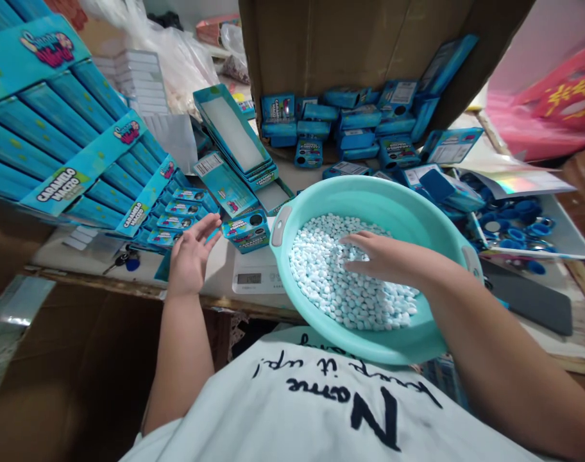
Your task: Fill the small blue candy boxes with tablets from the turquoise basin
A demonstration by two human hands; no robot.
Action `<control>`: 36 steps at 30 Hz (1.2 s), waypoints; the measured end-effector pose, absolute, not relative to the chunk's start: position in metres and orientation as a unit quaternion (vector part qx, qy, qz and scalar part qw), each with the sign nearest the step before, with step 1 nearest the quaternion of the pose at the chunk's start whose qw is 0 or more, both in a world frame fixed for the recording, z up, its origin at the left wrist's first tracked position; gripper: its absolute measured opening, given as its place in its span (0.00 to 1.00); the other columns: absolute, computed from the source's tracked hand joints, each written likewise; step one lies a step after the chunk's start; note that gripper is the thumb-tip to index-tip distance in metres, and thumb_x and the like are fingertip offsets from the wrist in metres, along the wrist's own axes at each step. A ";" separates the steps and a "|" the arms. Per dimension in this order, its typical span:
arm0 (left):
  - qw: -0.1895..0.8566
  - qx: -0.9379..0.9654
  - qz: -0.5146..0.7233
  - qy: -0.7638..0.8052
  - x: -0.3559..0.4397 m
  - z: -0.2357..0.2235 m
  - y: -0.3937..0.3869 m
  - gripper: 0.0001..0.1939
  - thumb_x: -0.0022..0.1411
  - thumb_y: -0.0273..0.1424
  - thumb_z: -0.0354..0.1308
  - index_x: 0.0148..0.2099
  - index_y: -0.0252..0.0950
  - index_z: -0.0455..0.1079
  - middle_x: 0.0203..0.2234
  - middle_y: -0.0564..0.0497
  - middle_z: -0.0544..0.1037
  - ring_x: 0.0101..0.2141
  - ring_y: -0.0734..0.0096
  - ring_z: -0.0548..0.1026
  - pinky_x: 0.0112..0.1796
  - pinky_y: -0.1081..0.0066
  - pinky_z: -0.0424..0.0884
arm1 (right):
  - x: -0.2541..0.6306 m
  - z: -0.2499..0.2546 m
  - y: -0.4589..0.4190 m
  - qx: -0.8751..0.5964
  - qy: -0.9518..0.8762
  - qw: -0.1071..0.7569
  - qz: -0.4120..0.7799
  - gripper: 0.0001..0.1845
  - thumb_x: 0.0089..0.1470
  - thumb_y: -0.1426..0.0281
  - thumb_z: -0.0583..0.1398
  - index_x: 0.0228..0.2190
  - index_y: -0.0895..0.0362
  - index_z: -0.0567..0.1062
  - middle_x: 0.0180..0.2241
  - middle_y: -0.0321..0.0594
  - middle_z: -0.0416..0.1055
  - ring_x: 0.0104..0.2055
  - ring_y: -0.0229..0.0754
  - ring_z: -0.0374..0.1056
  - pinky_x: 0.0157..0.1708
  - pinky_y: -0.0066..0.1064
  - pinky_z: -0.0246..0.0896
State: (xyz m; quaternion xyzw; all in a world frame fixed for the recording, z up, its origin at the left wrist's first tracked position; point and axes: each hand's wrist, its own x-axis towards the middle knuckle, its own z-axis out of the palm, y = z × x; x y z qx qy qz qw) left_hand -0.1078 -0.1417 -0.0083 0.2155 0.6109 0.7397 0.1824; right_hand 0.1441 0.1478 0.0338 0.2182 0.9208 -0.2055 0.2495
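My right hand point(381, 256) reaches into a turquoise basin point(417, 208), its fingers apart and touching pale blue candies point(321, 276) that cover part of the bottom. Whether a few candies sit under its fingertips is hidden. My left hand point(191, 253) is raised at the table's front edge, fingers spread, with nothing in it. Just right of its fingertips, a small blue candy box point(248, 232) stands on a white digital scale point(256, 273) whose display is lit. Part of the scale lies under the basin's left side.
Tall blue display cartons point(56, 128) stand at left. Behind the basin, a cardboard box point(331, 45) holds several small blue boxes. On the right are a white tray point(562, 221) of blue caps and a dark phone point(528, 295). Keys point(124, 260) lie near the front edge.
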 end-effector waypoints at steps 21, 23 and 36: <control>0.043 0.241 0.687 0.684 -0.083 -0.034 -0.138 0.28 0.64 0.50 0.62 0.59 0.37 0.73 0.55 0.40 0.76 0.59 0.54 0.73 0.62 0.56 0.65 | 0.126 0.040 0.111 0.140 0.942 0.275 -0.132 0.20 0.54 0.67 0.60 0.47 0.63 0.76 0.43 0.57 0.76 0.42 0.59 0.74 0.36 0.41 0.66; 0.032 0.293 0.675 0.676 -0.078 -0.034 -0.135 0.39 0.60 0.52 0.66 0.66 0.40 0.64 0.61 0.38 0.71 0.63 0.52 0.68 0.64 0.55 0.62 | 0.125 0.042 0.106 0.151 0.933 0.284 -0.164 0.17 0.59 0.66 0.56 0.45 0.62 0.76 0.42 0.57 0.76 0.41 0.57 0.74 0.36 0.41 0.66; -0.083 0.263 0.652 0.707 -0.065 0.039 -0.071 0.29 0.51 0.36 0.74 0.54 0.37 0.73 0.43 0.48 0.80 0.43 0.60 0.81 0.47 0.62 0.78 | 0.116 0.000 0.087 0.266 0.889 0.123 -0.352 0.24 0.54 0.56 0.63 0.45 0.60 0.75 0.42 0.54 0.76 0.45 0.58 0.71 0.42 0.38 0.62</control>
